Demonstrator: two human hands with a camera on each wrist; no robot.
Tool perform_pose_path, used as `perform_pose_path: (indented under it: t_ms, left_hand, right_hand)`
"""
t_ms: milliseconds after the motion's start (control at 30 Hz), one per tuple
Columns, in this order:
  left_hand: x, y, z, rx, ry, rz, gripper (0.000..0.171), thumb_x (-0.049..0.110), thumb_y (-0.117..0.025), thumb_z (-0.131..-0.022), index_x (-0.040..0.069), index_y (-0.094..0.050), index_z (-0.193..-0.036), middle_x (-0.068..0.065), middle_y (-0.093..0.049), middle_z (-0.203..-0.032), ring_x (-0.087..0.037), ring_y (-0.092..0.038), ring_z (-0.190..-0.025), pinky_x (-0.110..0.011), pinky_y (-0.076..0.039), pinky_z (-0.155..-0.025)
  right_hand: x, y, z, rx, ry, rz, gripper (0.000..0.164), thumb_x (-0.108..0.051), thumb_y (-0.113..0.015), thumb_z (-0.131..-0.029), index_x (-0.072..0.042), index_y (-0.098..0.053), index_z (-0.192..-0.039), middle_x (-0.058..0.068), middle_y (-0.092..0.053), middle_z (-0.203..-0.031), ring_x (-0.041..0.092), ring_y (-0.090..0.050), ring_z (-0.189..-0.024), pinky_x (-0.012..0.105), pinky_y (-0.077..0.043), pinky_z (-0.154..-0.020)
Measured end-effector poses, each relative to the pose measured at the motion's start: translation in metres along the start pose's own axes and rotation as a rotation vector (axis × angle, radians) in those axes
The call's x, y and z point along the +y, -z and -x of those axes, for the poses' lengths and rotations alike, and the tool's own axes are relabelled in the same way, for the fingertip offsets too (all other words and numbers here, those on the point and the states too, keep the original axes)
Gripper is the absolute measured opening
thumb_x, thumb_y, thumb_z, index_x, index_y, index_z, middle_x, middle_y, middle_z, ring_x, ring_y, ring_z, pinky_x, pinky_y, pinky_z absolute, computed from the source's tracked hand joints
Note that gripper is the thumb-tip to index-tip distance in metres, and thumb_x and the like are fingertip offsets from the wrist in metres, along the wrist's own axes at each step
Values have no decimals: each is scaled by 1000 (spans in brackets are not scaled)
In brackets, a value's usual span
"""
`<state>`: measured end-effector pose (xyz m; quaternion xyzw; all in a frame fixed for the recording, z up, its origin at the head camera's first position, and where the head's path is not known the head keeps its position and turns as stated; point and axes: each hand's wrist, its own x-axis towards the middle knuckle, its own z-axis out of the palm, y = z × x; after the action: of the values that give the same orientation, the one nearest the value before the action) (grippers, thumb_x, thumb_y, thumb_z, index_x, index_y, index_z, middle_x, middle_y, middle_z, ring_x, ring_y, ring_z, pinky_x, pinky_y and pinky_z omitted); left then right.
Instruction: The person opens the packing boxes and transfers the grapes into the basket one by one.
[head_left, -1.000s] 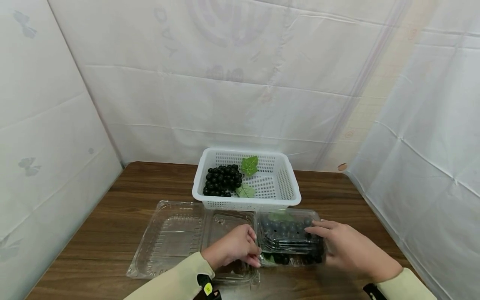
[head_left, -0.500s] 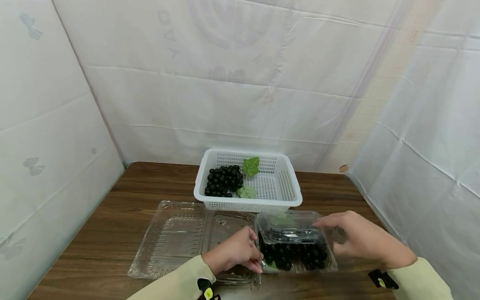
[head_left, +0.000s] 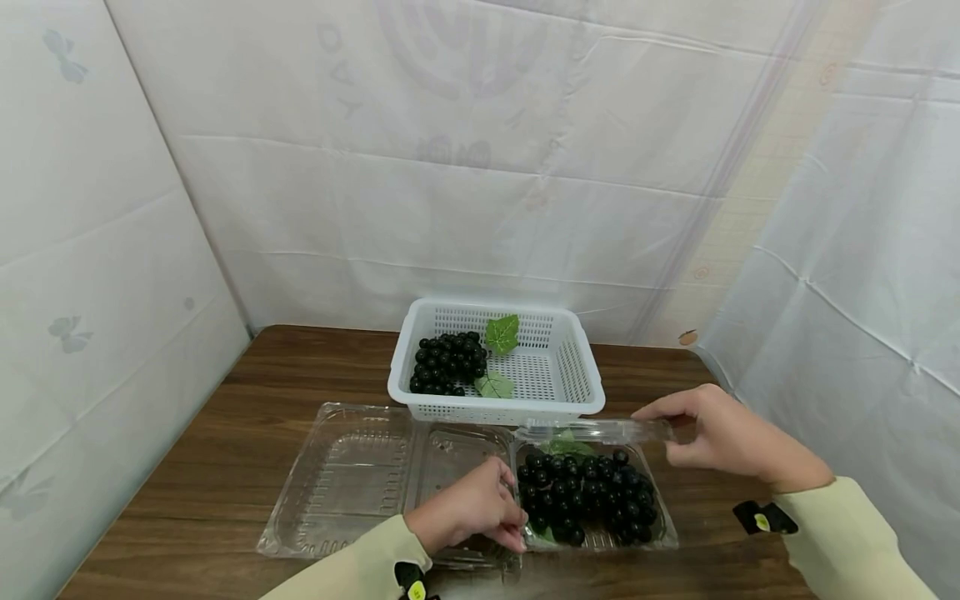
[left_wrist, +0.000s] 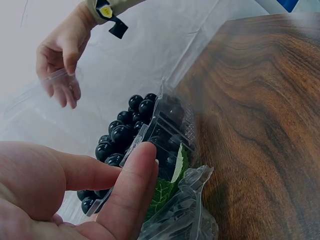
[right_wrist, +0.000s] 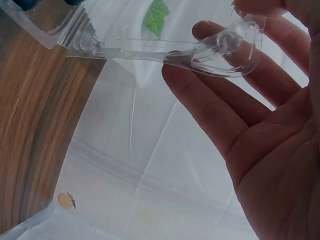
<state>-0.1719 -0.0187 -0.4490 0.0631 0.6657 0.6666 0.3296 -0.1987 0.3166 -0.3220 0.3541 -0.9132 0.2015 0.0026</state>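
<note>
A clear plastic clamshell box with a bunch of black grapes and a green leaf inside stands at the right. Its lid is raised on edge at the back. My right hand grips the lid's right end between thumb and fingers, as the right wrist view shows with the lid's rounded corner. At the box's front left corner, my left hand pinches the rim; the left wrist view has thumb and finger together there, with grapes just behind.
Left of the box lies another clear clamshell, opened flat, partly under my left forearm. A white perforated basket behind holds more black grapes and leaves. White sheeting encloses the wooden table at the back and sides.
My right hand has swung the box's lid up and back, uncovering the grapes. My left hand has stayed at the box's front left corner, shifting only slightly.
</note>
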Motion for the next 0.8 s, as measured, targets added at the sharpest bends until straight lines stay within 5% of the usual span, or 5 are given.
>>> perform_pose_path:
  t_ms: [333,800]
  left_hand:
    - [-2,-1,-1,-11,-9,8,37,-17,-61,-88,0,-38,-111,-18,-67,-74,-19,-65,-52,-35,-64,-59]
    - [-8,-8,-2,-2,-32,30,38,-20,-60,-86,0,-35,-106,-21,-68,-77,-21,-65,-52,-39,-64,-60]
  right_hand:
    - [15,7,-12,88,-27,-11,45,9,-69,-80,-19,-78,-114,-6,-78,-106,4,-69,-81,22,-55,-64]
    - [26,10,-23,212,70,-83,34,10,-78,-82,-16,-81,-105,6,-79,-107,7,-74,-84,18,-58,-62]
